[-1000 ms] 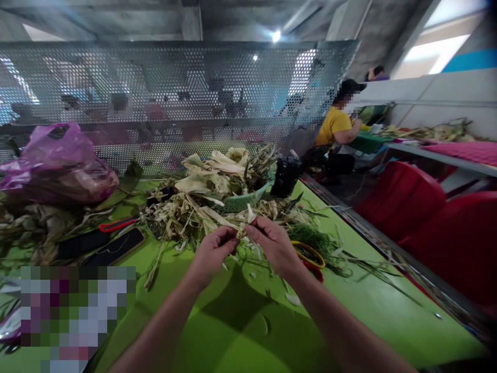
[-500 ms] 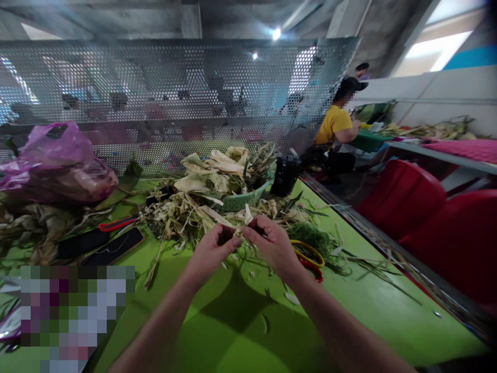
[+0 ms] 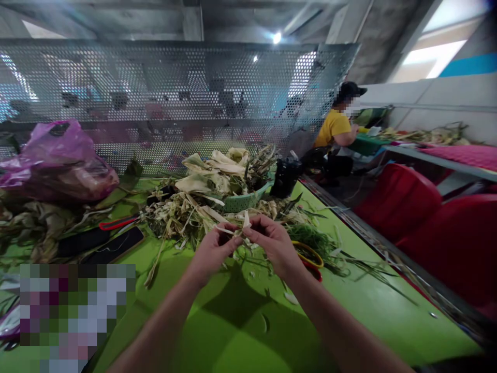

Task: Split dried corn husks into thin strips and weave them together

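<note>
My left hand point(image 3: 213, 248) and my right hand point(image 3: 272, 241) meet above the green table point(image 3: 233, 331), fingers pinched together on a small pale strip of leaf point(image 3: 243, 226) held between them. Just beyond lies a heap of pale and green leaf strips point(image 3: 194, 212). A green plastic basket point(image 3: 243, 199) full of husks stands behind the heap. Scissors with yellow and red handles point(image 3: 310, 256) lie right beside my right hand.
A purple plastic bag point(image 3: 58, 166) sits at the back left on dried leaves. A dark phone point(image 3: 114, 246) and a red-handled tool point(image 3: 116, 224) lie at the left. A perforated metal screen point(image 3: 174, 93) closes the back. Red seats point(image 3: 419, 207) and a person in yellow point(image 3: 336, 127) are at the right.
Both hands have lifted slightly and moved a little away from me, still pinching the leaf strip. The strip's end now sticks up between the fingers.
</note>
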Available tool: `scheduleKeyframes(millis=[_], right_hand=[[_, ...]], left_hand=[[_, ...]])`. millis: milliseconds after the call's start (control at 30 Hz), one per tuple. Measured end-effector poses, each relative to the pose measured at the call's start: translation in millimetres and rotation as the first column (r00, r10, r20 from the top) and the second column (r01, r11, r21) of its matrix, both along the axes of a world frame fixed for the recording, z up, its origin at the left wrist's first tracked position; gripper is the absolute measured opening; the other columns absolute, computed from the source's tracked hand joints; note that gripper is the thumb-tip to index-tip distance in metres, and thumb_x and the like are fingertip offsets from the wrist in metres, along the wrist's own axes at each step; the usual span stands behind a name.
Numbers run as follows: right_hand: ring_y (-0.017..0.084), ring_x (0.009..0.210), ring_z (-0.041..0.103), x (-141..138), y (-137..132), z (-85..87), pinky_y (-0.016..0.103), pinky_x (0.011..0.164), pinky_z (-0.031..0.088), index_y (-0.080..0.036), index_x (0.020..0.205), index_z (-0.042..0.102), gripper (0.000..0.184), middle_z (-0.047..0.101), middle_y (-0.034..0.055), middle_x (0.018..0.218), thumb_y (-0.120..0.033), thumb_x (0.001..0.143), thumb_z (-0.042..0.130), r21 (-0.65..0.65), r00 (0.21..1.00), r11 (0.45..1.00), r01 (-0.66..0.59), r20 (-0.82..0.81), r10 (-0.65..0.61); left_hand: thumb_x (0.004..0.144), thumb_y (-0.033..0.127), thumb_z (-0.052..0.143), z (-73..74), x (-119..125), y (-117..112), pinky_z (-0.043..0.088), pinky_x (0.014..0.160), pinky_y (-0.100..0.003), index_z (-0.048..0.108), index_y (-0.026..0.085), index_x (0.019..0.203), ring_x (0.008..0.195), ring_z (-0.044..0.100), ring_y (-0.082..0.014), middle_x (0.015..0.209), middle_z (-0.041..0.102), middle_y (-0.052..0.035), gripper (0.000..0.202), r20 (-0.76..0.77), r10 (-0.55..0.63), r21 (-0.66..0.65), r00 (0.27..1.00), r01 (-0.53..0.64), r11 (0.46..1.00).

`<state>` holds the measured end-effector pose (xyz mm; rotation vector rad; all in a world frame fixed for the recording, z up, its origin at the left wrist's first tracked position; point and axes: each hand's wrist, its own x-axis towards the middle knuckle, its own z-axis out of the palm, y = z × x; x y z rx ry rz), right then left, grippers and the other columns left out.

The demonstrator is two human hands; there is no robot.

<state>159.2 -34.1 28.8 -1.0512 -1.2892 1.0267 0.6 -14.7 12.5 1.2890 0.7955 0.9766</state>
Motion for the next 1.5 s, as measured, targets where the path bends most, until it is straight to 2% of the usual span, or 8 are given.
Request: scheduleKeyframes(millis=[333,600,667,867,967,1200,1367,1500], right_hand=[[0.01,0.057,0.039,-2,3,-7.0,0.024,0.055,0.032,-0.018,0.067,0.055,0.023,0.047,-0.0026,0.061,-0.038,0.074,0.065,-0.042,1.0,0.999,0.013,-0.027,-0.015],[0.014,0.065,0.048,8,-4,0.6,0.025,0.06,0.037,-0.02,0.081,0.06,0.022,0.055,-0.0001,0.071,-0.041,0.083,0.054,0.091,0.92,0.995,0.049,0.383,-0.08],[0.017,0.075,0.054,24,-11,2.2,0.028,0.068,0.039,-0.022,0.092,0.061,0.024,0.061,0.0019,0.083,-0.039,0.088,0.045,0.107,0.822,0.991,0.083,0.555,-0.128],[0.026,0.092,0.056,88,-36,-15.1,0.033,0.073,0.038,-0.022,0.106,0.06,0.031,0.062,0.0084,0.101,-0.02,0.078,0.048,0.038,0.235,0.976,0.212,0.968,-0.089],[0.025,0.093,0.056,97,-40,-23.5,0.031,0.073,0.037,-0.021,0.114,0.055,0.048,0.061,0.0091,0.106,-0.013,0.067,0.05,-0.03,0.171,0.977,0.213,0.985,-0.007],[0.023,0.083,0.057,88,-38,-20.0,0.03,0.067,0.036,-0.021,0.113,0.053,0.051,0.06,0.0089,0.105,-0.014,0.063,0.051,0.05,0.247,0.956,0.288,0.961,-0.125],[0.02,0.074,0.057,96,-47,-8.5,0.03,0.062,0.041,-0.021,0.126,0.048,0.054,0.063,0.007,0.095,-0.023,0.072,0.051,-0.148,0.713,0.974,0.173,0.701,-0.02],[0.02,0.075,0.057,83,-56,0.6,0.029,0.062,0.044,-0.022,0.127,0.05,0.057,0.063,0.0064,0.09,-0.042,0.075,0.06,-0.25,0.862,0.962,0.114,0.505,0.029]], left_hand=[[0.07,0.037,0.067,-0.2,3,-3,0.031,0.053,-0.02,0.059,0.015,0.089,0.055,0.041,-0.0066,0.065,0.055,0.0027,0.031,0.029,0.016,-0.074,0.999,-0.014,0.997],[0.062,0.039,0.073,0.3,-1,1,0.034,0.054,-0.02,0.063,0.014,0.08,0.058,0.045,-0.0078,0.066,0.056,0.0011,0.033,0.095,0.155,-0.113,0.983,-0.144,0.983],[0.06,0.039,0.074,2.6,-4,4,0.031,0.05,-0.02,0.063,0.014,0.077,0.054,0.042,-0.0061,0.062,0.054,0.0023,0.032,0.12,0.203,-0.125,0.972,-0.188,0.974],[0.059,0.04,0.074,8.5,-10,6,0.024,0.044,-0.019,0.066,0.014,0.078,0.046,0.033,-0.0028,0.062,0.054,0.0029,0.033,0.165,0.226,-0.164,0.96,-0.199,0.966],[0.057,0.039,0.076,8.6,-11,5,0.021,0.043,-0.019,0.066,0.014,0.08,0.044,0.029,-0.0023,0.056,0.049,0.0049,0.036,0.176,0.227,-0.17,0.958,-0.197,0.965],[0.055,0.036,0.077,8.6,-13,7,0.023,0.043,-0.019,0.065,0.015,0.076,0.044,0.033,-0.0028,0.059,0.053,0.0035,0.032,0.259,0.235,-0.162,0.937,-0.198,0.967],[0.061,0.034,0.074,6.3,-14,8,0.018,0.041,-0.017,0.063,0.014,0.077,0.042,0.024,-0.0007,0.055,0.045,0.0059,0.028,0.309,0.218,-0.18,0.926,-0.168,0.969],[0.062,0.032,0.073,7.0,-14,6,0.021,0.041,-0.017,0.063,0.013,0.076,0.042,0.026,-0.0009,0.055,0.044,0.0057,0.026,0.327,0.21,-0.207,0.921,-0.147,0.967]])
